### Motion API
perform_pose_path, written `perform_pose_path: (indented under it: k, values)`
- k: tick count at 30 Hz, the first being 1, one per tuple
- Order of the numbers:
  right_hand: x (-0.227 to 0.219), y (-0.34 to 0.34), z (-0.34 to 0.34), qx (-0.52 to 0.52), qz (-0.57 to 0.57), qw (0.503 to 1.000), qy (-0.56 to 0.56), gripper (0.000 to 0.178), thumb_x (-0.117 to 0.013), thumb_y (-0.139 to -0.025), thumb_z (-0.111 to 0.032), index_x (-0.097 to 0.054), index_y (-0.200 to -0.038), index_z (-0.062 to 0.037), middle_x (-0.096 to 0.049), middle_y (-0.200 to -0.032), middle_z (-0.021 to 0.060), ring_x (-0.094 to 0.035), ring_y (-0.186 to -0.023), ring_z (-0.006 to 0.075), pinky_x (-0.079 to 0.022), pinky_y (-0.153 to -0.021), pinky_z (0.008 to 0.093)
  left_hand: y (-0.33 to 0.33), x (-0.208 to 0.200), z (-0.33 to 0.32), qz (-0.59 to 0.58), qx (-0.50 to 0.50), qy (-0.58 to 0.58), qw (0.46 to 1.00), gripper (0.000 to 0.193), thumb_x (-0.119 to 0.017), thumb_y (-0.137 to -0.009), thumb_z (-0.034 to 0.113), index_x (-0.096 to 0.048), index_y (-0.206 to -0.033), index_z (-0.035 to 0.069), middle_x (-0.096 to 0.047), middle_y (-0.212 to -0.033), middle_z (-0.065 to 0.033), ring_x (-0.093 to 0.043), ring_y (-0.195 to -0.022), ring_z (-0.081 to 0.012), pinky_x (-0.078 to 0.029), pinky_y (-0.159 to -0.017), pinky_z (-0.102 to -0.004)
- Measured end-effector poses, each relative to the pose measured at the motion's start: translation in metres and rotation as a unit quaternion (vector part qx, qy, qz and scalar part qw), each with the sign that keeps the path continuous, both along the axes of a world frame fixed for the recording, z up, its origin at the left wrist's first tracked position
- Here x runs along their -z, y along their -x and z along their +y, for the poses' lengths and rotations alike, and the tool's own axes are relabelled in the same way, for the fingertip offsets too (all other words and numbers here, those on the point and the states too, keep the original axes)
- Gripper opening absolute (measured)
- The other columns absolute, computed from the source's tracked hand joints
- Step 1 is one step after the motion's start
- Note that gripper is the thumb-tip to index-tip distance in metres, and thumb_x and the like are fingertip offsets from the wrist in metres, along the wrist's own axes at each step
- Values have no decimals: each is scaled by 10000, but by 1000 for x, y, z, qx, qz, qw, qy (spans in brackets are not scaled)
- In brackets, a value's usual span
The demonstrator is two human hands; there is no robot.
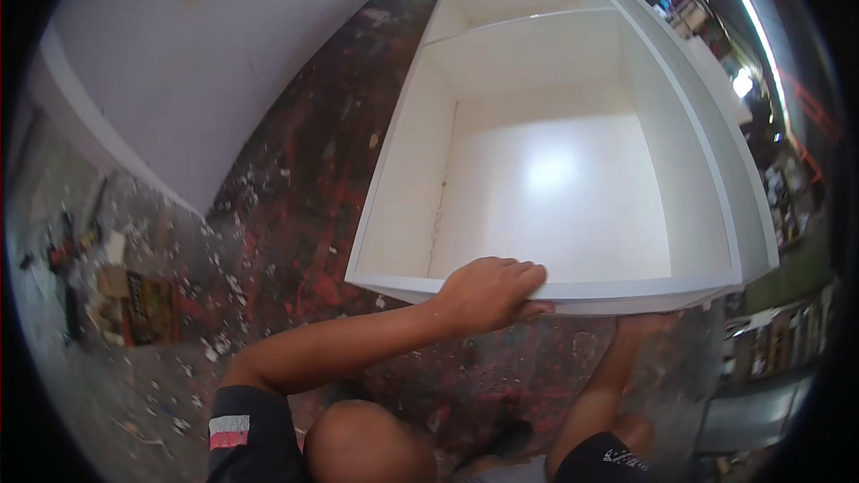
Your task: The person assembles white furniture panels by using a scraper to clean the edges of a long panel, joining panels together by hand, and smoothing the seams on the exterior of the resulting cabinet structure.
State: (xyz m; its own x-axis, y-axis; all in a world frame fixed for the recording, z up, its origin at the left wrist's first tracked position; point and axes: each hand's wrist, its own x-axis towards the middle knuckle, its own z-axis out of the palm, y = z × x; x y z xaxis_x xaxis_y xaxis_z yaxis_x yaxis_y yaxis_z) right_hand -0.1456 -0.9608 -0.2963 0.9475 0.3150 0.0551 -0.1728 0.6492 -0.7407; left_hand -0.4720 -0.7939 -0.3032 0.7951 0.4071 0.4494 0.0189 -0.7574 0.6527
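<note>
A long white cabinet (394, 285) lies with its open side up, split by crosswise dividers into box-like compartments. My left hand (490, 293) grips the near edge, its fingers over the rim and its thumb on the outer side. The left forearm crosses from the lower left. Farther right, my right hand (646, 324) reaches beneath the same near end and touches its underside; the cabinet hides its fingers. Inside the nearest compartment, the pale bottom panel (546, 206) reflects a bright light, and a rough dark line runs along its left seam.
A large pale panel (206, 54) stands on the left. The dark floor (304, 170) has red stains and white scraps. At lower left sits an open cardboard box (148, 304) near tools. Racks (778, 340) with assorted items line the right side. My bent knee (367, 443) shows below.
</note>
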Motion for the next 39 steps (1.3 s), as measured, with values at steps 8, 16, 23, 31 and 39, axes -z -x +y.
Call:
perform_pose_path:
  k: [8,16,23,31,39]
  values:
    - [35,-37,-18,142,-9,986,84,766,-386,-973,-657,-449,-1501,-106,-489,-1496,112,-467,-1360,348,-401,-1112,520,-1,-1,-3,96,26,29,995,409,-859,-759,264,-600,-1026,94,-679,-951,-93,-671,-912,-342,-524,-773,-438]
    - [-28,-1,-25,66,184,971,139,725,-398,-992,-611,-456,-1490,-87,-498,-1490,124,-482,-1347,340,-410,-1105,507,3,-7,5,93,41,11,995,422,-861,-696,222,-570,-973,91,-672,-1029,-85,-659,-932,-310,-513,-820,-431]
    - [-103,-14,-48,-6,303,935,185,690,-409,-1009,-570,-463,-1481,-70,-505,-1485,135,-496,-1336,334,-417,-1099,495,-13,-14,1,130,62,44,989,307,-760,-687,71,-556,-916,69,-630,-954,-108,-619,-907,-332,-508,-828,-446]
    - [-128,-28,-30,-30,335,913,230,649,-422,-1028,-524,-471,-1470,-50,-513,-1479,147,-511,-1324,327,-426,-1092,481,-22,-26,2,155,63,77,983,191,-669,-732,38,-565,-891,56,-613,-960,-130,-601,-922,-354,-500,-830,-445]
    - [-136,-25,-30,-40,376,890,255,609,-435,-1047,-477,-478,-1459,-31,-522,-1473,159,-527,-1311,319,-434,-1085,467,-15,-39,-3,247,39,94,964,254,-675,-784,97,-588,-1019,51,-633,-1041,-140,-599,-993,-369,-470,-868,-456]
